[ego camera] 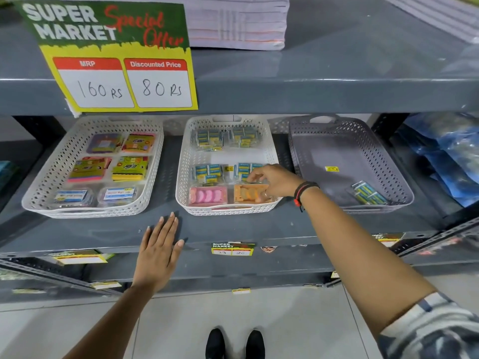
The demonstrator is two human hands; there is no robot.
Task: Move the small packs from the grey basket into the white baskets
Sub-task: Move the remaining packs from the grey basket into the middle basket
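The grey basket point(337, 154) stands at the right of the shelf with one small blue-and-yellow pack point(368, 193) left in its near right corner. The middle white basket point(272, 151) holds several such packs point(208, 139), a pink pack point(207, 196) and an orange pack point(246, 194). My right hand point(274, 180) reaches into its near right corner, fingers pinched on a clear small pack lying on the orange one. The left white basket point(39, 187) holds colourful packs. My left hand point(160, 251) lies flat and open on the shelf's front edge.
A grey shelf board point(233, 229) carries the baskets; another shelf above bears a yellow price sign point(121, 81) and stacked paper point(238, 22). Blue plastic bags point(445, 156) lie at the far right. Price labels point(232, 249) line the shelf edge. My shoes point(234, 343) stand on the tiled floor.
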